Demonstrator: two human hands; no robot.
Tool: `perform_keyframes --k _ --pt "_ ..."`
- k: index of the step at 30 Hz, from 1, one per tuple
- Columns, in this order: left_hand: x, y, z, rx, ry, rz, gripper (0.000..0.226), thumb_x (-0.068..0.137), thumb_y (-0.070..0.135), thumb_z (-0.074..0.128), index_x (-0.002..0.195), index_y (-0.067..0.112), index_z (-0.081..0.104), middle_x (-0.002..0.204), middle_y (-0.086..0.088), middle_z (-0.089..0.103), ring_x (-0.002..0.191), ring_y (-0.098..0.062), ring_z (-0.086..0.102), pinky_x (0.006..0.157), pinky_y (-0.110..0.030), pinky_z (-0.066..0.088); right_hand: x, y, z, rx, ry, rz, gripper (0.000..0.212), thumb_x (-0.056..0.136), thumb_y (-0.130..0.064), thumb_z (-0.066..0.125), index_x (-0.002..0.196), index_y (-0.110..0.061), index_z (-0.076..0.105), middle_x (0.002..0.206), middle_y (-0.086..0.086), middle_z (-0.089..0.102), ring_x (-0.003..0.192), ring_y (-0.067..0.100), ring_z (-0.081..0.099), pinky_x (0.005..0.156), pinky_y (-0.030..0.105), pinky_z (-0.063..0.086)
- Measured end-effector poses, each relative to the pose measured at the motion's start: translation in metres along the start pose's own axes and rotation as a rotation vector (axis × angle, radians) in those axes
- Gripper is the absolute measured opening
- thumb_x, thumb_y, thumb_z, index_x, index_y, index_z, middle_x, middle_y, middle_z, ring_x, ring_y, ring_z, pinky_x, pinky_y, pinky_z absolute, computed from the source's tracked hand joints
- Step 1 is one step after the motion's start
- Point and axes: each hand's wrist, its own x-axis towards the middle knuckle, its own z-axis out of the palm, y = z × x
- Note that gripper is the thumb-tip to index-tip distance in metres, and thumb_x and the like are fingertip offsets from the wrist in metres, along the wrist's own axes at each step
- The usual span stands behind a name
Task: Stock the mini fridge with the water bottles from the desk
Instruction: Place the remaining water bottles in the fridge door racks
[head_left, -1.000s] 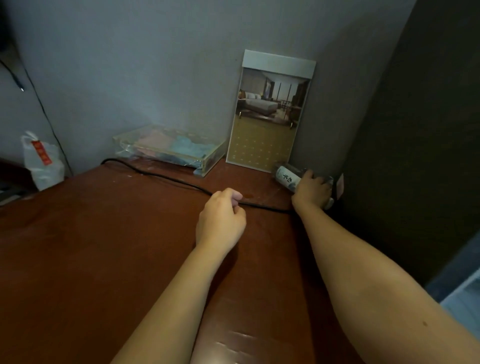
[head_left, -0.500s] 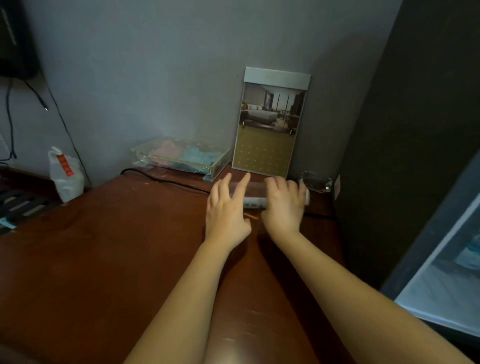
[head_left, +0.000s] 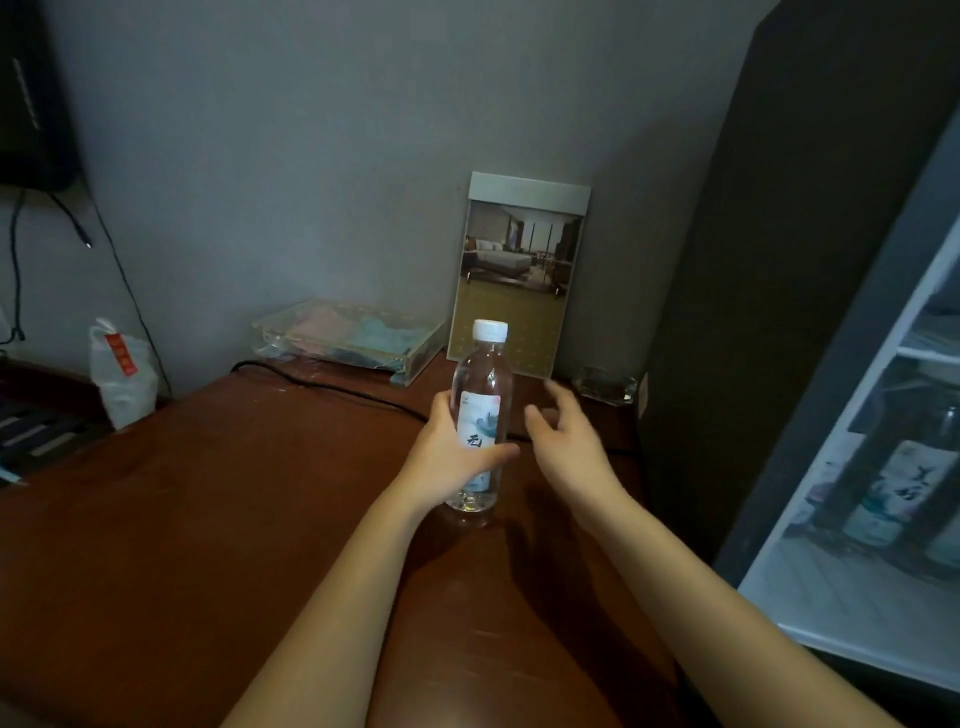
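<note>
While your left hand (head_left: 448, 460) gripped the upright bottle (head_left: 483, 374), fingers (head_left: 493, 453) curled round its label (head_left: 480, 415), your right hand (head_left: 569, 447) hovered just beside it, fingers spread and holding nothing.

An upright water bottle (head_left: 480, 410) is gripped by the left hand (head_left: 448, 457) over the desk (head_left: 208, 519); the right hand (head_left: 563, 436) is held spread beside it.

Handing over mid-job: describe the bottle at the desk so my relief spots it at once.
On the brown desk, find the picture stand at the back wall. In front of it a clear water bottle, upright with a white cap, is gripped by the left hand. The other bottles are inside the fridge at right.
</note>
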Motion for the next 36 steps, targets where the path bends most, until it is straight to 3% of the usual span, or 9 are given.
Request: perform_keyframes --k 3,7,15,18,20,24,30,33,36 --pt "-0.003 -0.005 -0.006 -0.051 -0.213 -0.006 0.091 0.052 0.02 0.086 0.126 0.024 0.033 0.113 0.0 0.06 0.102 -0.015 0.063 0.08 -0.034 0.055 -0.006 0.013 0.01 0.199 -0.125 -0.006 0.047 0.095 -0.027 0.05 0.14 -0.02 0.038 0.132 0.009 0.055 0.12 0.018 0.054 0.103 0.039 0.043" --pt "-0.011 -0.005 -0.011 0.004 -0.365 -0.021 0.091 0.053 0.009 0.083 0.127 0.027 0.034 0.112 -0.005 0.062 0.101 -0.018 0.065 0.072 -0.034 0.056 -0.01 0.021 0.018 0.264 -0.204 0.026 0.044 0.09 -0.033 0.058 0.13 -0.022 0.046 0.12 0.0 0.063 0.105 0.011 0.062 0.095 0.034 0.05" --pt "-0.05 0.003 -0.016 -0.101 -0.298 -0.058 0.081 0.058 0.002 0.083 0.122 0.029 0.041 0.111 -0.003 0.067 0.099 -0.018 0.067 0.078 -0.031 0.056 -0.032 0.004 0.01 0.24 -0.267 0.012 0.031 0.094 -0.021 0.053 0.124 -0.014 0.05 0.12 0.008 0.062 0.109 0.016 0.06 0.098 0.035 0.047" --pt "-0.075 0.017 -0.019 -0.087 -0.288 -0.042 0.075 0.056 0.011 0.082 0.117 0.03 0.044 0.109 -0.005 0.067 0.098 -0.018 0.067 0.075 -0.027 0.054 -0.051 -0.008 -0.005 0.212 -0.325 -0.042 0.032 0.096 -0.015 0.049 0.127 -0.009 0.051 0.123 0.008 0.061 0.11 0.015 0.059 0.087 0.017 0.048" --pt "-0.095 0.027 -0.015 -0.099 -0.265 -0.019 0.066 0.063 0.007 0.08 0.117 0.025 0.047 0.103 -0.003 0.069 0.095 -0.017 0.068 0.072 -0.024 0.053 -0.067 -0.019 -0.02 0.171 -0.377 -0.093 0.036 0.096 -0.012 0.048 0.132 -0.012 0.048 0.126 0.006 0.06 0.113 0.014 0.058 0.083 0.012 0.047" --pt "-0.133 0.064 0.002 -0.176 -0.16 0.036 0.064 0.074 -0.002 0.073 0.122 0.022 0.038 0.106 0.0 0.067 0.095 -0.011 0.068 0.069 -0.019 0.053 -0.106 -0.04 -0.059 0.162 -0.451 -0.16 0.05 0.094 -0.012 0.05 0.141 -0.027 0.038 0.122 -0.004 0.06 0.107 0.006 0.059 0.087 0.021 0.051" --pt "-0.176 0.135 0.05 -0.177 -0.119 0.237 0.076 0.069 0.015 0.074 0.123 0.042 0.029 0.11 0.008 0.062 0.098 -0.005 0.065 0.068 -0.019 0.054 -0.16 -0.053 -0.135 0.144 -0.299 -0.334 0.063 0.088 -0.026 0.062 0.14 -0.044 0.031 0.104 -0.029 0.063 0.096 -0.012 0.059 0.072 0.006 0.046" --pt "-0.179 0.168 0.088 -0.168 -0.133 0.351 0.072 0.066 0.015 0.079 0.113 0.041 0.031 0.103 0.011 0.063 0.092 -0.001 0.066 0.064 -0.015 0.053 -0.175 -0.057 -0.18 0.117 -0.136 -0.403 0.066 0.085 -0.031 0.066 0.141 -0.041 0.034 0.103 -0.025 0.066 0.096 -0.006 0.062 0.075 0.011 0.05" --pt "-0.173 0.205 0.127 -0.127 -0.227 0.412 0.083 0.069 0.015 0.081 0.125 0.031 0.022 0.111 0.016 0.059 0.1 0.002 0.063 0.072 -0.018 0.054 -0.178 -0.06 -0.223 0.147 -0.004 -0.43 0.06 0.085 -0.025 0.067 0.137 -0.038 0.041 0.112 -0.015 0.067 0.1 -0.002 0.063 0.081 0.019 0.053"
